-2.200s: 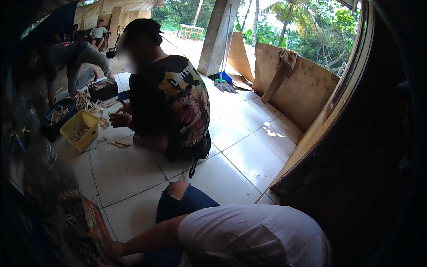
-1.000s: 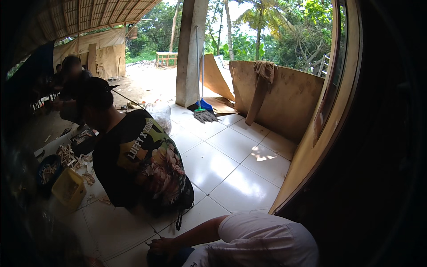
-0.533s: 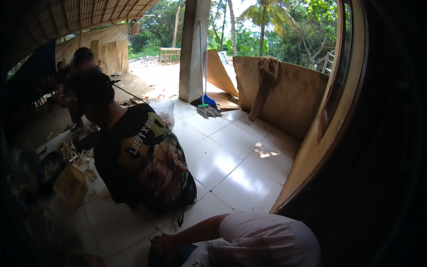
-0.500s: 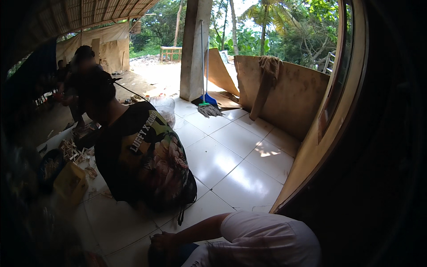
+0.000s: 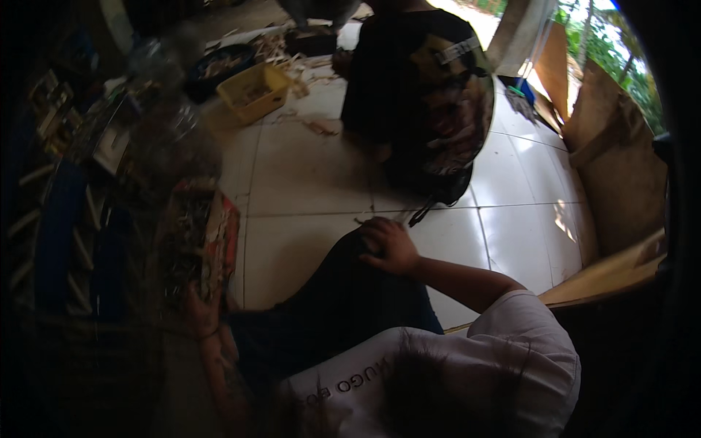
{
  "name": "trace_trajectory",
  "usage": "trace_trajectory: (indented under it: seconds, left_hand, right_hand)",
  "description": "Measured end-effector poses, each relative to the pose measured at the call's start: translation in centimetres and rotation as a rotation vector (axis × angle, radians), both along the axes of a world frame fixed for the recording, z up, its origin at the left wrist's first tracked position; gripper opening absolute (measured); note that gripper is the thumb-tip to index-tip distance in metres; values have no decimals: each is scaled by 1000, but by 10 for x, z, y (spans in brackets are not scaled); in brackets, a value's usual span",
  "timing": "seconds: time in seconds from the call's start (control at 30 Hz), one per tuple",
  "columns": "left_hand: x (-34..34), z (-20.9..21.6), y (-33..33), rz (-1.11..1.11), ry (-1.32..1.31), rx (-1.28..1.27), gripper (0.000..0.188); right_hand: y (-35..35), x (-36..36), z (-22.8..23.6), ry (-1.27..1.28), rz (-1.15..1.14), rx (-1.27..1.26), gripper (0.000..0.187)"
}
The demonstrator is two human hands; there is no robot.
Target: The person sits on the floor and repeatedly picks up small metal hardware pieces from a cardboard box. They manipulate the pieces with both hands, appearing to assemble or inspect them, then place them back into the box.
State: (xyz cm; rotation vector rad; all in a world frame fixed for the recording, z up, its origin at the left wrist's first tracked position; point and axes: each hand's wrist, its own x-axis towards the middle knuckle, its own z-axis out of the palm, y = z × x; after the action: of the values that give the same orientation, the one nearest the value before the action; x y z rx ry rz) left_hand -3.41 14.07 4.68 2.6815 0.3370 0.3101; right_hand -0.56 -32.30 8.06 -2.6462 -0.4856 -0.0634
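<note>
My right hand (image 5: 391, 244) rests on my bent knee in dark trousers (image 5: 358, 281), its thumb spread away from the curled fingers. A small dark sliver shows just past its fingertips; whether they touch it I cannot make out. My left hand (image 5: 202, 312) is low on the left, at the near end of an open red-sided box (image 5: 228, 241). Small dark pieces, too dim to name, fill that box. Shadow and blur hide the left fingers, so their grip does not show.
A person in a dark printed shirt (image 5: 423, 95) sits ahead on white floor tiles (image 5: 307, 175). Beyond the box stand a yellow bin (image 5: 255, 91) and a dark round basin (image 5: 212, 69), near scattered wood scraps (image 5: 318, 69). Blue slatted racks (image 5: 58, 233) line the left; a wooden panel (image 5: 621, 139) stands right.
My view has swung down and left. The red-sided box and my left hand now show clearly in the picture. My right hand still lies on my knee.
</note>
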Motion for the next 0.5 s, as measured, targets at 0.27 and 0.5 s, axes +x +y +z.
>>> trace_trajectory:
  seconds: [0.27,0.5]
  left_hand:
    - [4,18,-11,23,-10,139,58]
    - [14,11,-12,45,43,217,43]
  right_hand:
    - [8,2,3,-14,32,41,48]
    - [4,5,-8,-61,86,67,43]
